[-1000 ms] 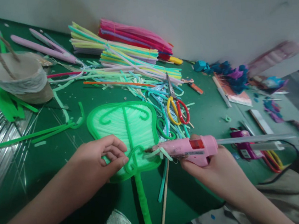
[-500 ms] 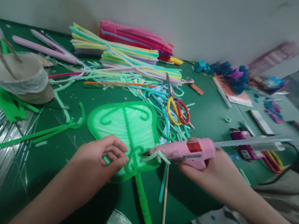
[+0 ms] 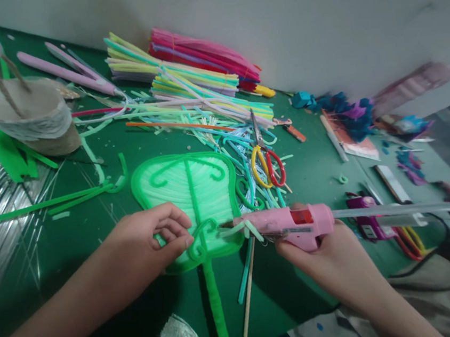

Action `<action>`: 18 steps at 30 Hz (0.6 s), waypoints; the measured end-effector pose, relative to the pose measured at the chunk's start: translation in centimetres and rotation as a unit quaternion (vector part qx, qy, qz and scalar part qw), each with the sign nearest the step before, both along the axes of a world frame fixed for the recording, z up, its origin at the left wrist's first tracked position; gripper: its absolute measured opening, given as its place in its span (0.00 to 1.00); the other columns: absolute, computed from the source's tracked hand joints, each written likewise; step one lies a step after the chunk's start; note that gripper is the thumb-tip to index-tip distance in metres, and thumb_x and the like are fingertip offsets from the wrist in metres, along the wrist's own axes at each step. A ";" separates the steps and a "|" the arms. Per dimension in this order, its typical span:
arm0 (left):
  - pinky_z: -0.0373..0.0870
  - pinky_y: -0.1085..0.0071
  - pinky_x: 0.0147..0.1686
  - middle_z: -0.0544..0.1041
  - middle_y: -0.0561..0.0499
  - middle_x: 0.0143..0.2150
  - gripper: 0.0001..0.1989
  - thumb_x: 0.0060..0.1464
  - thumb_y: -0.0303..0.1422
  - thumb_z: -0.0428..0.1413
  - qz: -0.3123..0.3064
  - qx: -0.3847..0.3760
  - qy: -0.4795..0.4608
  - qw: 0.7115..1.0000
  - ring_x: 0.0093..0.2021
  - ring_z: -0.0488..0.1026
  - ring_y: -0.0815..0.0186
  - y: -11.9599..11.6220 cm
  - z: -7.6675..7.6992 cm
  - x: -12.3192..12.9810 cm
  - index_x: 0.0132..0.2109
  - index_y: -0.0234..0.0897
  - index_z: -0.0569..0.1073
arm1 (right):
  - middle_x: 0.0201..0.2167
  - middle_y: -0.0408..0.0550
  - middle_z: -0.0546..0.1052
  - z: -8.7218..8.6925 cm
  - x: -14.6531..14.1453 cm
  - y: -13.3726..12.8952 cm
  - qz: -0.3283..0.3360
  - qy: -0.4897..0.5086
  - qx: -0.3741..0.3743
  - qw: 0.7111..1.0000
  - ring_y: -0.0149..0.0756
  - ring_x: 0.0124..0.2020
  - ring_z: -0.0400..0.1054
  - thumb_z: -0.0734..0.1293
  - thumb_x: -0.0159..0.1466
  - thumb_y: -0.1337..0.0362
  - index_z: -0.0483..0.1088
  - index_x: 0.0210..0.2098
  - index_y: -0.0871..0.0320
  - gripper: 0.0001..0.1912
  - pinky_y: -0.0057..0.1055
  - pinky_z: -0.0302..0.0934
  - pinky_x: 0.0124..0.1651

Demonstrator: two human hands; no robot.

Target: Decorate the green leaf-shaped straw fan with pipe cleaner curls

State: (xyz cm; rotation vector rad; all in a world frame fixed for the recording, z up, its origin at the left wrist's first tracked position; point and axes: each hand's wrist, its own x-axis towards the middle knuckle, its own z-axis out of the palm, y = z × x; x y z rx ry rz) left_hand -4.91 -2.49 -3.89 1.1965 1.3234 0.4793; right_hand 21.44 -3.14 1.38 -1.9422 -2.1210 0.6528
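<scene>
A green leaf-shaped fan (image 3: 187, 191) made of pipe cleaners lies flat on the green table (image 3: 314, 175), its fuzzy green stem pointing toward me. My left hand (image 3: 152, 243) pinches the curled pipe cleaner at the leaf's lower edge, thumb and fingers pressed on it. My right hand (image 3: 331, 259) grips a pink hot glue gun (image 3: 291, 225) held level, its nozzle touching the leaf's lower right rim beside the curl. A clear glue stick juts out of the gun's back to the right.
Yellow-and-red scissors (image 3: 267, 164) lie amid loose pipe cleaners behind the gun. Bundles of coloured pipe cleaners (image 3: 194, 67) sit by the wall. A paper-wrapped pot (image 3: 31, 122) stands far left. A purple glue gun (image 3: 369, 223) and craft scraps lie right. A wooden stick (image 3: 248, 289) lies near me.
The glue gun shifted left half a second ago, then back slightly right. My left hand has stayed on the curl.
</scene>
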 end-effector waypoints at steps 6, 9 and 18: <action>0.66 0.79 0.19 0.73 0.53 0.30 0.12 0.50 0.41 0.61 -0.002 -0.004 -0.003 1.000 0.28 0.69 0.68 -0.1 0.0 -0.1 0.39 0.40 0.73 | 0.15 0.35 0.63 -0.5 0.1 -0.7 -0.028 0.039 0.036 0.998 0.28 0.16 0.57 0.64 0.52 0.64 0.59 0.22 0.54 0.07 0.25 0.53 0.20; 0.65 0.78 0.19 0.73 0.53 0.29 0.12 0.50 0.42 0.60 0.002 0.004 0.000 1.000 0.27 0.69 0.68 -0.1 0.0 0.0 0.39 0.39 0.73 | 0.15 0.34 0.63 -0.6 -0.5 -1.3 -0.018 0.078 -0.009 0.997 0.28 0.17 0.58 0.64 0.53 0.64 0.58 0.23 0.54 0.07 0.24 0.54 0.20; 0.65 0.78 0.19 0.75 0.52 0.30 0.12 0.51 0.41 0.60 -0.005 0.009 0.005 1.000 0.27 0.70 0.68 0.1 0.0 0.0 0.39 0.39 0.74 | 0.15 0.33 0.60 -0.3 -1.6 -1.7 0.026 0.087 -0.045 0.995 0.26 0.16 0.55 0.62 0.54 0.66 0.55 0.22 0.54 0.09 0.22 0.51 0.19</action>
